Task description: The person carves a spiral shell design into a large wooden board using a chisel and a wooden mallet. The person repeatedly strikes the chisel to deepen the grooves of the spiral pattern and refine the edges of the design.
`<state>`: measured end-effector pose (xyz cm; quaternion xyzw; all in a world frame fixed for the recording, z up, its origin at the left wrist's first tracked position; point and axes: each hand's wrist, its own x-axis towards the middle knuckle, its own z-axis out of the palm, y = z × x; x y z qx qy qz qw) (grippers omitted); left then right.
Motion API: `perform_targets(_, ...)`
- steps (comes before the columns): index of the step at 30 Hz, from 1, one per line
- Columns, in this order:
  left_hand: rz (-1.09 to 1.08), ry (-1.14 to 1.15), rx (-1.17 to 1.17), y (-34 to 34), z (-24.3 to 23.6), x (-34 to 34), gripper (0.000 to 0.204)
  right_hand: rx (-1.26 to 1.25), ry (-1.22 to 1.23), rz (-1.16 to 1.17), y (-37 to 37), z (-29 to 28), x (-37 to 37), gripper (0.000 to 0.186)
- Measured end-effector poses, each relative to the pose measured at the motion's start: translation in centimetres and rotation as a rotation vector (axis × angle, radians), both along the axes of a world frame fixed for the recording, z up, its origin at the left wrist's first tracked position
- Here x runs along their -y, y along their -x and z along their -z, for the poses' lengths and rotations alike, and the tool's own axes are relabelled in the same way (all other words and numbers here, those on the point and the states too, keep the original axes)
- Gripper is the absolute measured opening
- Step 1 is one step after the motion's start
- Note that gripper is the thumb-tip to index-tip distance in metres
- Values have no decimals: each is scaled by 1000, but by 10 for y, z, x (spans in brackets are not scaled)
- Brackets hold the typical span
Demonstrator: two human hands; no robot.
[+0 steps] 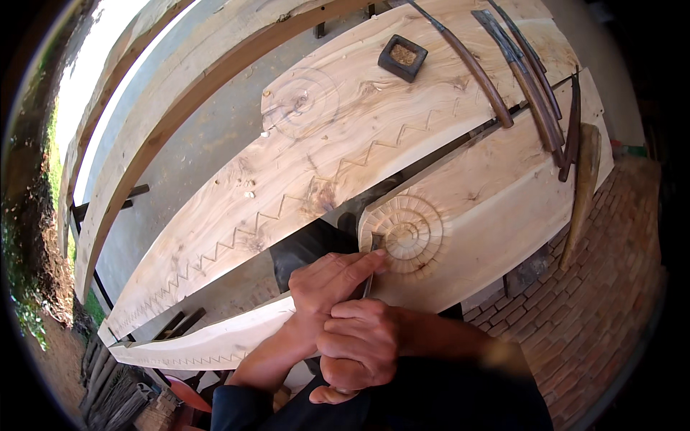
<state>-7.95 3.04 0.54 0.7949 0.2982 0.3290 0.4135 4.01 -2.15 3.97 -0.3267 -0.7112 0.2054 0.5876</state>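
Note:
My left hand (323,284) grips a metal chisel (375,243), its index finger stretched along the blade near the edge of a carved spiral rosette (408,231) on the pale right-hand board (474,208). Just below it, my right hand (356,341) is closed round the tool's handle, which is mostly hidden. A second long board (251,194) lies alongside, with incised zigzag lines and a fainter circle.
Several wood-handled tools (521,72), a wooden club-like piece (578,208) and a dark square box (401,57) with shavings lie on the boards' far part. Curved beams (154,108) stand at left. Brick paving (568,316) is at right, stacked branches (108,388) at lower left.

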Motion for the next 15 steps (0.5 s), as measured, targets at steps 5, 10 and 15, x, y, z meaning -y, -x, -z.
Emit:
perform_targets(5,-20,-90,-104,-3,-10,3,46,2,-1,-31,-6,8,14,46)
perform_targets(10,-5,-70,-50,-1,-5,2,48,-20,-2,26,2,0,3,48)
perform_targets(15,55,-261,91,2,-12,5,49,205,-163,-2,11,-14,18,49)
